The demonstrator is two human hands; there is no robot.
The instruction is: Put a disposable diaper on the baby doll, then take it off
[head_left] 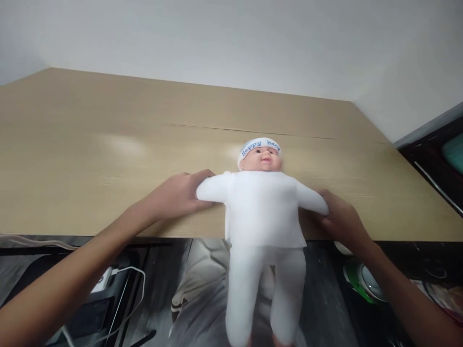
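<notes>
On the near edge of the wooden table [90,159] lies a baby doll [262,207] in a white suit. Its head and back rest on the wood, face up, and its 2 legs hang down over the edge.

The left hand [177,195] is closed around 1 of the doll's arms. The right hand [342,221] holds the end of the other arm. That sleeve covers most of those fingers, so the hold is harder to see, but it looks closed too.

The doll looks light. Its body looks soft and stuffed, so it would bend and flop. The head looks like hard plastic and would be the heavy end. The cloth does not look slippery. The arms are easy to hold, but a hold around the chest would keep the head from tipping.

The doll's feet are cut off at the bottom of the picture. The blue words on its hat [258,146] are a bit blurry. Under the table it is dark and fuzzy: a white cable [133,289] shows at the left, and a green round thing [356,279] at the right is hard to make out. A dark shelf [434,159] at the right is cut off.
</notes>
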